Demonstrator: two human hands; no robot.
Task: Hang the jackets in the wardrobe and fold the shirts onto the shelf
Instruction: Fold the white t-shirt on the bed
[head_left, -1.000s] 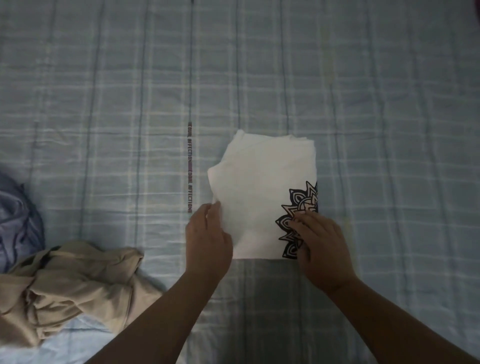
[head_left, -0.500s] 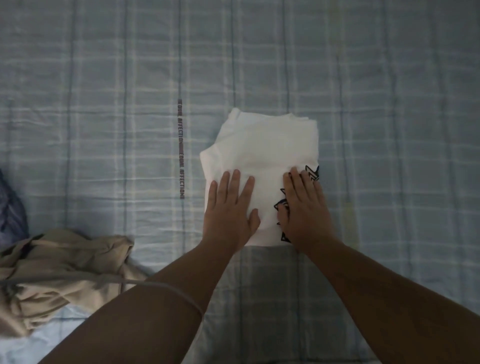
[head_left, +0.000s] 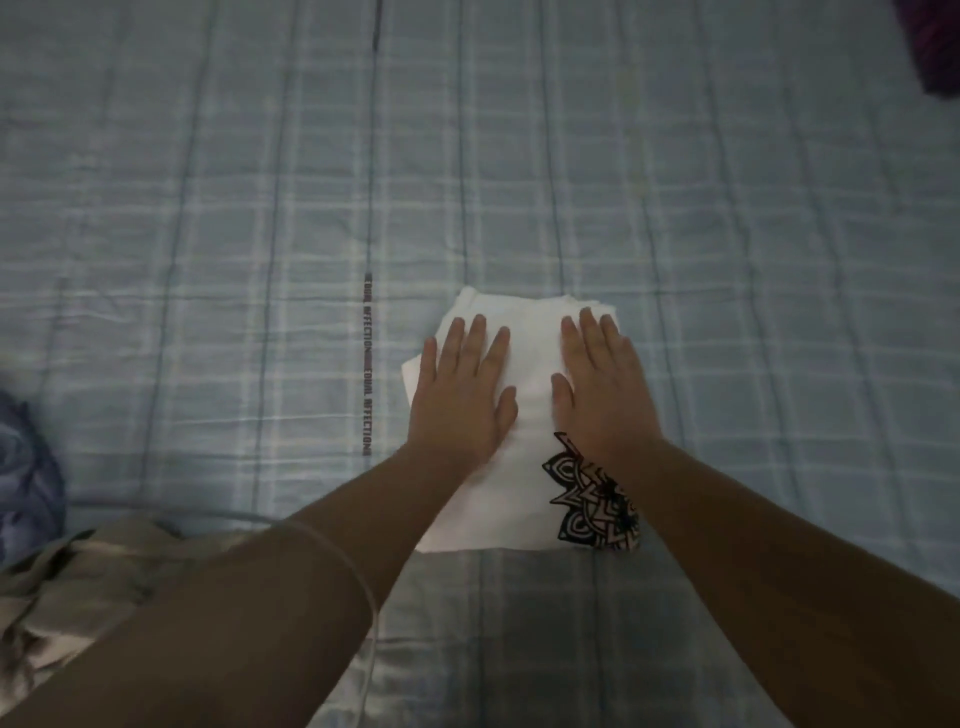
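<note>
Left hand (head_left: 462, 395) and right hand (head_left: 605, 395) are being slid forward from the near edge of the folded white shirt (head_left: 498, 514) onto its far half. Both hands are being pressed flat, fingers straight and spread, nothing being gripped. Shirt is being kept on the blue checked bed (head_left: 727, 234), black print (head_left: 592, 499) being uncovered at its near right corner. Beige garment (head_left: 78, 582) is lying crumpled at lower left.

A pale blue plaid bedspread (head_left: 727, 208) fills the whole view, faintly creased. A dark strip of printed lettering (head_left: 368, 364) runs near to far, left of centre. The light is dim.
</note>
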